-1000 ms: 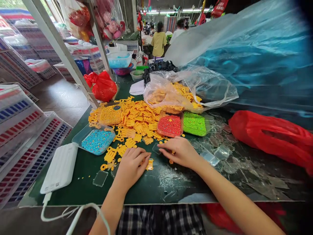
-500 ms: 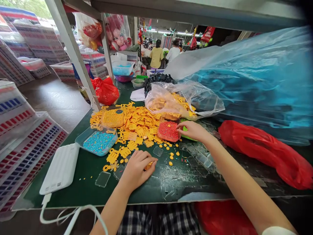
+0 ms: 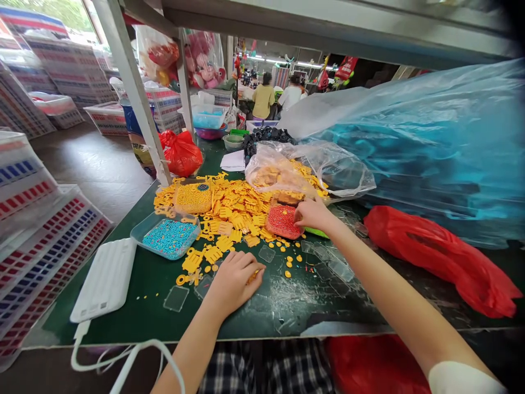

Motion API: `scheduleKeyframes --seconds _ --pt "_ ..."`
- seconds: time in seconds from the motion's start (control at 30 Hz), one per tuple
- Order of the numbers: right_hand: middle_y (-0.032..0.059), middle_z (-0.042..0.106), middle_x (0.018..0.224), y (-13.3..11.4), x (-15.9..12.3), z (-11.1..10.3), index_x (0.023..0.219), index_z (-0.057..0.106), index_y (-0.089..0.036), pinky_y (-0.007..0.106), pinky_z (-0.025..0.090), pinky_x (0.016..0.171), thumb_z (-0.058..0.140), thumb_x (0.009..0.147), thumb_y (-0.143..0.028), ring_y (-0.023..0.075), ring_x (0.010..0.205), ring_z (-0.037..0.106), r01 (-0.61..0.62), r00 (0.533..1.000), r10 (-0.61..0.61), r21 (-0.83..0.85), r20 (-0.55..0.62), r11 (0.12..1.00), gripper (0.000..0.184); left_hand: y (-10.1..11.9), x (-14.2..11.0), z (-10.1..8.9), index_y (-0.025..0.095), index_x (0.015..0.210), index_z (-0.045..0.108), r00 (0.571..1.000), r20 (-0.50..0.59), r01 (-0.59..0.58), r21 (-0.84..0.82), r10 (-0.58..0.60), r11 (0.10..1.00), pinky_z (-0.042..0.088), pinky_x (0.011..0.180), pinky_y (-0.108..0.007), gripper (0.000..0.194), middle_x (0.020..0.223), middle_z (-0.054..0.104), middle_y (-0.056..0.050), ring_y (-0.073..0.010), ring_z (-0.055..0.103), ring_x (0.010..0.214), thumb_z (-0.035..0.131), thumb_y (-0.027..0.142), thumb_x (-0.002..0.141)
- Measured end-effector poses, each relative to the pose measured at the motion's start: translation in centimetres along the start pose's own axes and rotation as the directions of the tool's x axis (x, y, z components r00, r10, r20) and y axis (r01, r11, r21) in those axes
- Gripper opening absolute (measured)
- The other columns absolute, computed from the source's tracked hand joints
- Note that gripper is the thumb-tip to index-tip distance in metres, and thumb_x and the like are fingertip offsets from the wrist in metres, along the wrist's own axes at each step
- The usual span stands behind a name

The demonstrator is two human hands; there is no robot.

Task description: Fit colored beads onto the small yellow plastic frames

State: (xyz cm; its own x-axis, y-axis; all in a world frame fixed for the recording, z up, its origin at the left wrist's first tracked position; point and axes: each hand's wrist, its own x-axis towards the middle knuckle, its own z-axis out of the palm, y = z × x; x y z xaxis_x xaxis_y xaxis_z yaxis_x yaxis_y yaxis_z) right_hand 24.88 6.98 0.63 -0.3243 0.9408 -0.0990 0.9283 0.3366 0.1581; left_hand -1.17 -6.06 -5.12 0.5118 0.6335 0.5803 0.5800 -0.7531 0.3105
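Note:
My left hand (image 3: 235, 280) rests on the green table, its fingers curled round a yellow plastic piece (image 3: 253, 276) that is mostly hidden. At the right side of a tub of red beads (image 3: 279, 221), my right hand (image 3: 315, 215) has its fingertips pinched together against the beads. Whether a bead is between them is too small to tell. Partly under that hand is a tub of green beads (image 3: 316, 233). A heap of flat yellow plastic pieces (image 3: 238, 203) lies behind, with a tub of yellow beads (image 3: 192, 198) and a tub of blue beads (image 3: 169, 238) to the left.
Clear plastic squares (image 3: 338, 268) and small yellow discs (image 3: 289, 265) are scattered near my right forearm. A white power bank (image 3: 105, 279) with a cable sits at left. A red bag (image 3: 435, 257) and a big blue-filled bag (image 3: 447, 158) take up the right. A shelf post (image 3: 141, 98) stands at left.
My right hand has shifted slightly left and down, from above the edge of the red and green tubs to the red beads. My left hand keeps its hold; the view has moved slightly.

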Motion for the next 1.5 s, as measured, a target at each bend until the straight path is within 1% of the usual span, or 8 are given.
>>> scheduleKeyframes --seconds 0.37,0.77,0.83,0.97,1.03,1.17,1.3,1.5 --pt "0.0074 0.066 0.082 0.1 0.6 1.8 0.074 0.075 -0.023 0.048 0.026 0.088 0.066 0.077 -0.031 0.0283 0.095 0.05 0.018 0.999 -0.019 -0.015 -0.032 1.0 0.012 -0.2 0.0 0.2 0.019 0.088 0.066 0.999 0.045 0.024 0.011 -0.024 1.0 0.044 0.069 -0.032 0.015 0.08 0.063 -0.003 -0.0171 0.056 0.074 0.051 0.019 0.093" --pt "0.0093 0.068 0.093 0.9 -1.0 0.5 0.081 0.071 -0.021 0.046 0.03 0.086 0.057 0.086 -0.033 0.0291 0.098 0.052 0.086 0.985 -0.072 0.085 -0.155 0.993 0.019 -0.6 0.1 0.2 0.018 0.089 0.066 0.997 -0.003 0.077 0.022 -0.077 0.997 0.044 0.069 -0.033 0.017 0.082 0.066 -0.003 -0.0173 0.058 0.075 0.05 0.021 0.094" --pt "0.0084 0.069 0.093 0.0 -1.9 0.2 0.084 0.07 -0.021 0.041 0.034 0.083 0.056 0.088 -0.036 0.0262 0.093 0.055 0.16 0.973 -0.114 0.231 -0.201 0.96 0.021 -0.6 0.1 0.1 0.019 0.09 0.066 0.994 -0.039 0.103 0.04 -0.102 0.994 0.043 0.07 -0.033 0.018 0.081 0.066 -0.003 -0.017 0.059 0.076 0.049 0.022 0.095" --pt "0.0053 0.069 0.084 -4.9 -5.0 0.0 0.082 0.067 -0.02 0.031 0.041 0.072 0.055 0.09 -0.037 0.0191 0.079 0.059 0.292 0.937 -0.111 0.563 -0.332 0.774 0.022 -1.0 -0.2 0.1 0.02 0.09 0.066 0.961 -0.121 0.258 0.086 -0.247 0.962 0.043 0.073 -0.033 0.018 0.083 0.066 -0.003 -0.0183 0.06 0.079 0.049 0.023 0.095" --pt "0.0036 0.067 0.08 -8.0 -6.8 0.3 0.082 0.067 -0.021 0.03 0.042 0.072 0.055 0.091 -0.034 0.0178 0.078 0.059 0.32 0.922 -0.108 0.575 -0.372 0.753 0.019 -1.3 -0.5 0.2 0.02 0.091 0.066 0.947 -0.083 0.317 0.104 -0.309 0.943 0.043 0.075 -0.035 0.016 0.085 0.066 -0.003 -0.0194 0.059 0.082 0.05 0.023 0.094" --pt "0.0014 0.065 0.075 -12.4 -8.8 2.0 0.084 0.068 -0.021 0.029 0.042 0.069 0.057 0.09 -0.026 0.0163 0.075 0.058 0.299 0.94 -0.131 0.575 -0.315 0.762 0.013 -1.6 -0.8 0.4 0.021 0.097 0.068 0.943 0.059 0.322 0.1 -0.328 0.942 0.043 0.079 -0.037 0.015 0.093 0.066 -0.003 -0.0211 0.058 0.088 0.055 0.02 0.091" --pt "0.0006 0.065 0.074 -13.3 -9.1 3.8 0.084 0.068 -0.021 0.028 0.042 0.067 0.06 0.089 -0.024 0.0167 0.074 0.058 0.205 0.972 -0.085 0.612 -0.22 0.764 0.01 -1.4 -0.7 0.3 0.023 0.099 0.07 0.93 0.189 0.309 0.058 -0.314 0.949 0.043 0.082 -0.037 0.016 0.094 0.065 -0.003 -0.0213 0.058 0.091 0.056 0.02 0.091" --pt "-0.0002 0.066 0.073 -13.3 -9.4 4.5 0.08 0.069 -0.022 0.028 0.044 0.068 0.061 0.087 -0.023 0.0167 0.076 0.059 0.173 0.982 -0.066 0.691 -0.179 0.701 0.01 -1.3 -0.5 0.1 0.022 0.095 0.07 0.918 0.212 0.328 0.074 -0.336 0.942 0.042 0.081 -0.038 0.014 0.091 0.065 -0.003 -0.0219 0.057 0.09 0.056 0.021 0.091"
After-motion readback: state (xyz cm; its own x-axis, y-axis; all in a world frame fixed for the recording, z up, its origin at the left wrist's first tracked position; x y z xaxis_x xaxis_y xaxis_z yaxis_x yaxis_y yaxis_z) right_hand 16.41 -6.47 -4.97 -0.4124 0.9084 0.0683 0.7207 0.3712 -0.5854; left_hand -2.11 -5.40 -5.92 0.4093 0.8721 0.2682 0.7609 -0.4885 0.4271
